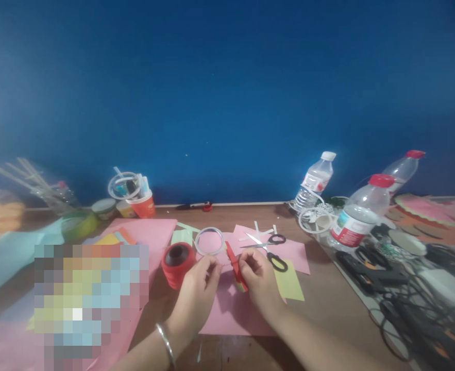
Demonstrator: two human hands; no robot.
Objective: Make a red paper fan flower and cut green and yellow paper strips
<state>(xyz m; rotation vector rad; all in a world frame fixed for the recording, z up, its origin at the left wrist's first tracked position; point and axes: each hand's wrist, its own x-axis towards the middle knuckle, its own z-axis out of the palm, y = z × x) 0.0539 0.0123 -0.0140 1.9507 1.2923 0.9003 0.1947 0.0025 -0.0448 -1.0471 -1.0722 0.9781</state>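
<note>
My right hand (258, 281) is closed around a narrow red paper piece (233, 262) that stands up between both hands, with a bit of yellow-green at its lower end. My left hand (198, 288), with a silver bangle on the wrist, has its fingers curled and pinched close beside the red piece; whether it touches the piece I cannot tell. Both hands hover over a pink paper sheet (231, 314) on the wooden table (327, 309). A red roll of tape (178, 263) sits just left of my left hand.
Black-handled scissors (271, 252), a clear tape ring (209, 240) and a yellow paper slip (289, 283) lie beyond my hands. Three plastic bottles (356, 216) and tangled cables (405, 288) fill the right. An orange cup of tools (142, 203) stands by the blue wall. Pink sheets lie left.
</note>
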